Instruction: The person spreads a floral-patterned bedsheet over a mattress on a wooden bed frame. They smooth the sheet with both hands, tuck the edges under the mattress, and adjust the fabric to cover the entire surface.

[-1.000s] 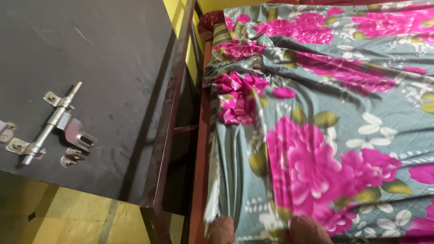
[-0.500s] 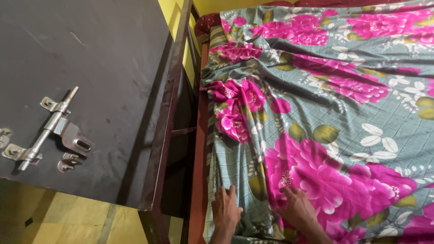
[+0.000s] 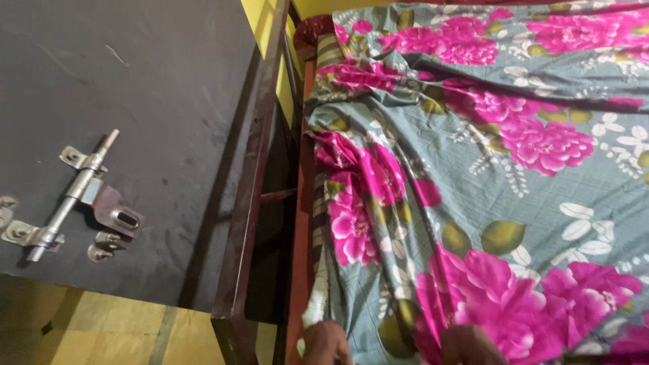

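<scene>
Both hands have slid nearer, now half cut off by the near edge: left hand (image 3: 324,343) and right hand (image 3: 472,346) press on the floral bedsheet (image 3: 487,203), finger spread hidden. Sheet's left edge hangs beside the dark door (image 3: 135,101) with its metal latch (image 3: 71,196), a narrow gap between.

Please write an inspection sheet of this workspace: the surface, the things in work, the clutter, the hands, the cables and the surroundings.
Surface: bed with a reddish-brown side rail, covered by cloth.
Things in work: grey bedsheet with big pink flowers, wrinkled and bunched along the left edge of the bed.
Clutter: nothing seen on the bed.
Hands: left hand on the sheet at its lower left edge; right hand on the sheet beside it; both cut by the picture's bottom edge, so the grip cannot be told.
Cables: nothing seen.
Surroundings: dark door left of the bed, with a metal sliding bolt; yellow wall behind; yellowish floor below.
</scene>
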